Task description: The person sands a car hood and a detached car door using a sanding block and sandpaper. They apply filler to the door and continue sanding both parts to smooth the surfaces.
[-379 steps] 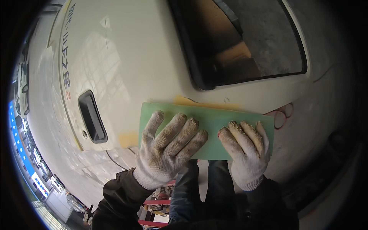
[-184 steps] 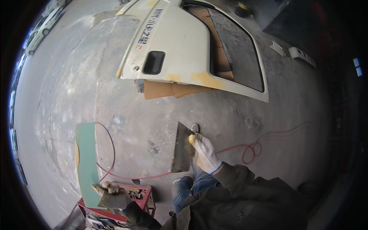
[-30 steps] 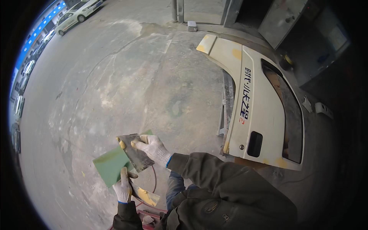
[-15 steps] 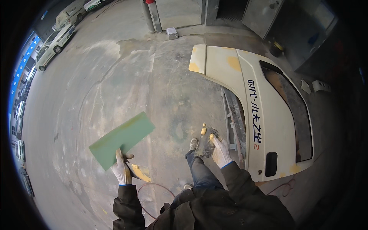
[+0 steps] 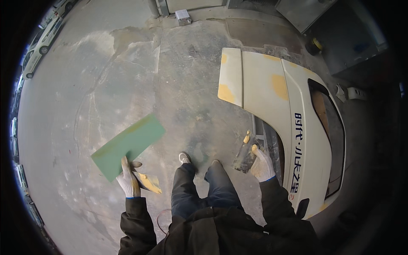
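Note:
My left hand [image 5: 129, 180], in a white knit glove, is closed on a flat green rectangular sheet [image 5: 127, 146], with the thumb over its lower edge. A thin putty spreader [image 5: 149, 182] smeared with yellow putty sticks out from the same hand, to its right. In a matching glove with yellow-stained fingertips, my right hand [image 5: 262, 165] grips a dark, see-through-looking flat scraper [image 5: 243, 156]; a lump of yellow putty [image 5: 247, 136] sits at its far end. Just right of that hand stands a cream vehicle side panel [image 5: 261, 76] with yellow filler patches [image 5: 279, 87] and a window opening.
Metal stand bars [image 5: 260, 127] show under the panel's curved cut-out. A pale box [image 5: 183, 17] lies on the concrete floor [image 5: 123, 93] at the far side. White cars [image 5: 42, 46] are parked far left. A red hose [image 5: 161, 221] lies near my legs.
My view has shifted, and the panel now appears farther right. Both my feet now show side by side. My right hand has moved right with the scraper; the left still holds the sheet and spreader.

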Demonstrator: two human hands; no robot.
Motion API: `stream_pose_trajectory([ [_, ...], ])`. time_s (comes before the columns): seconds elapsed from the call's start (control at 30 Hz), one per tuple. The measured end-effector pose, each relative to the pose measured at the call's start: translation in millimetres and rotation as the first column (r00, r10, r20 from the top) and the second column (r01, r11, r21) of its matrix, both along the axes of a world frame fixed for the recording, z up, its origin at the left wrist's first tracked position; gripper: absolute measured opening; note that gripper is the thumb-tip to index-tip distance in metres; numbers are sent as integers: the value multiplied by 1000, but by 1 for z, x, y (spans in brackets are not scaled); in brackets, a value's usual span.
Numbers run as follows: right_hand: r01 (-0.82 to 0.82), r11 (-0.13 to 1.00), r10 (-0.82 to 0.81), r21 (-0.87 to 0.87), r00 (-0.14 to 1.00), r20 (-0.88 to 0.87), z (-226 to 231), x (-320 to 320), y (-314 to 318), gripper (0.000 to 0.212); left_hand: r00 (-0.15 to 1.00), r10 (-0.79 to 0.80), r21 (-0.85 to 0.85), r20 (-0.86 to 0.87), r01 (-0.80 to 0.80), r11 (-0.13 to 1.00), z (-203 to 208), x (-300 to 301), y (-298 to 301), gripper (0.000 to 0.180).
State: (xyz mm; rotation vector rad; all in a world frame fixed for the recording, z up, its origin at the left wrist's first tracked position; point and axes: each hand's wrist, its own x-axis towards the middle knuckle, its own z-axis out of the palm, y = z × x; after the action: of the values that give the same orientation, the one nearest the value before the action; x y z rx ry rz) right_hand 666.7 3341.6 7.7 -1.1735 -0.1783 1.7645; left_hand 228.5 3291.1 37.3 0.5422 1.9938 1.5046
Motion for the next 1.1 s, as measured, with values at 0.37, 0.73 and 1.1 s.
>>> stream_pose_trajectory([
  [0.37,-984,6,-331,-176,-168,929,-29,-11,290,31,979,181,-242,98,-153,958,-138,-9,74,31],
  [0.73,-857,-472,-377,-208,-17,926,-144,-41,403,33,832,546,-326,103,-490,808,-216,55,109,27],
  [1.1,-840,-532,-250,-106,36,968,-149,-59,417,32,881,457,-369,121,-387,845,-226,54,92,28],
])
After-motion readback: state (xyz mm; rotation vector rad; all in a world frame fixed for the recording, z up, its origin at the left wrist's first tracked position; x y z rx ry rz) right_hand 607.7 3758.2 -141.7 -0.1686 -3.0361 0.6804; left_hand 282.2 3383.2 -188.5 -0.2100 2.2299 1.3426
